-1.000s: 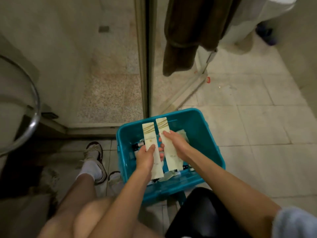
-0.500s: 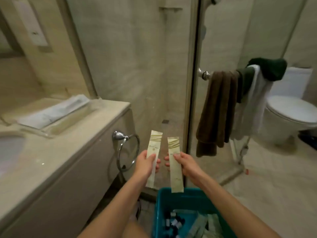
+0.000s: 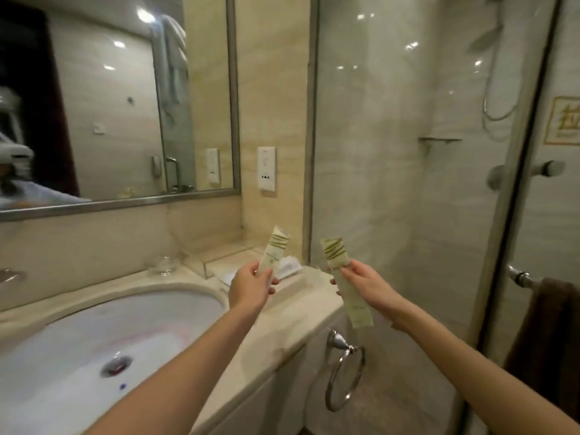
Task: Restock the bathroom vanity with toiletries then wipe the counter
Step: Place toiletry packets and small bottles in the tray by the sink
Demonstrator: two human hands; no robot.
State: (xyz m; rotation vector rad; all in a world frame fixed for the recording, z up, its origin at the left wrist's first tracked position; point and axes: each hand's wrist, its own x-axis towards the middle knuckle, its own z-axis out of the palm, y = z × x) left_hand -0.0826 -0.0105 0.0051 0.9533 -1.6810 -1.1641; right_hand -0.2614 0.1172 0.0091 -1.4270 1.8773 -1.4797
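Head view: left hand [image 3: 251,285] grips the left packet [image 3: 274,252], upright, above the counter [image 3: 282,328]. Right hand [image 3: 361,282] pinches the right packet [image 3: 337,255], tilted, just off the counter's edge. Both packets are flat paper, long, cream, green-striped at top. Ahead of the left hand is a clear tray [image 3: 219,262] holding white sachets [image 3: 290,268]. Restocking judged under way: neither packet placed, wiping not begun. Counter is glossy beige stone. Oval white sink [image 3: 94,340] lies left of the hands.

Two packets [image 3: 276,251]; two hands [image 3: 251,287]; one sink [image 3: 78,340]; one towel ring [image 3: 336,343].
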